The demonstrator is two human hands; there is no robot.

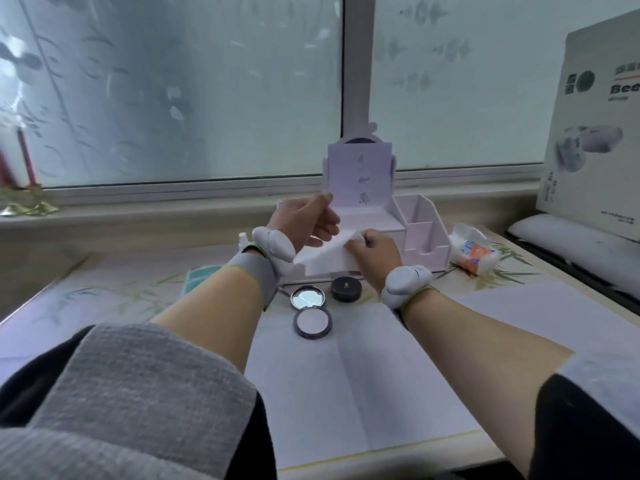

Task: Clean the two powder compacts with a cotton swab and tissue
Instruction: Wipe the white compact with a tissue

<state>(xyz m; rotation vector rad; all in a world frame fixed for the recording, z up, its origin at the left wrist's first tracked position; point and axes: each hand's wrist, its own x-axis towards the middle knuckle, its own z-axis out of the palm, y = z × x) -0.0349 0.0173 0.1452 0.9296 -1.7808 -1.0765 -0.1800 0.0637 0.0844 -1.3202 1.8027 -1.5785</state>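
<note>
While left hand (304, 220) and right hand (375, 249) pinch tissue (325, 259) edges — open compact (311, 311) lies apart.

The worktop (114, 296) has a bamboo-leaf cover. A creased white paper sheet (363, 393) lies on its near part. By the sheet's far edge lie an open compact (311, 322) and, just beside it, a closed black compact (346, 289). Behind them stands a pale pink organiser (420, 237), with a packet of tissues (472, 251) to its right.

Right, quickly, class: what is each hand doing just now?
Left hand: holds one end of the tissue.
Right hand: pinches the other end of the tissue.
</note>
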